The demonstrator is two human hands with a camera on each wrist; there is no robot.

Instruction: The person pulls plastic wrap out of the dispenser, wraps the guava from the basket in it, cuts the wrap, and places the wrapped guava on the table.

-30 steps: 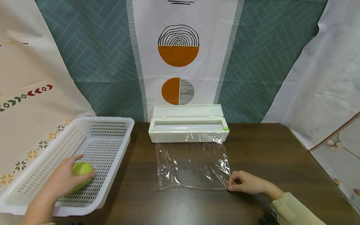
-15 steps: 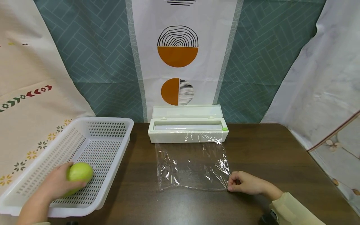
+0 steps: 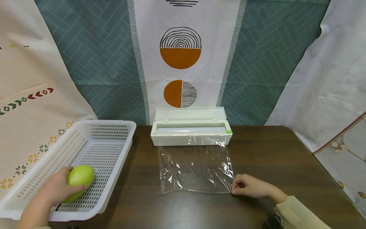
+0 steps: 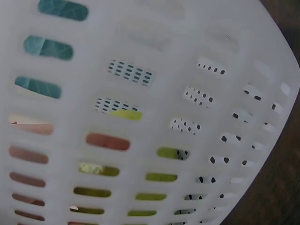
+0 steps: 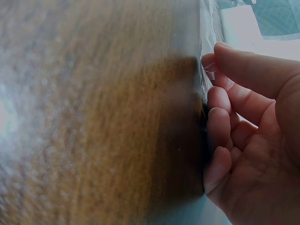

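My left hand [image 3: 55, 187] reaches into a white slotted basket [image 3: 117, 168], thumb and fingers round a smooth yellow-green pear [image 3: 81, 176]. A dark stem pokes out at the pear's lower end. In the left wrist view the basket wall [image 4: 140, 28] fills the picture, and slivers of the pear [image 4: 151, 197] show through its slots. My right hand [image 3: 253, 186] pinches the near right corner of a clear cling film sheet [image 3: 197, 171] at the table. Thumb and forefinger meet on the film in the right wrist view, other fingers curled. The film runs from a white dispenser [image 3: 191, 139] with its lid up.
A bright green cutter slide [image 3: 228, 131] sits at the right end of the dispenser's front edge. Dark wooden table [image 3: 271, 152] lies under everything. Patterned cloths [image 3: 114, 63] hang behind and at both sides.
My left hand has shifted slightly left and closed round the pear, which has turned so that more of it and its stem show. The right hand and the film have stayed put.
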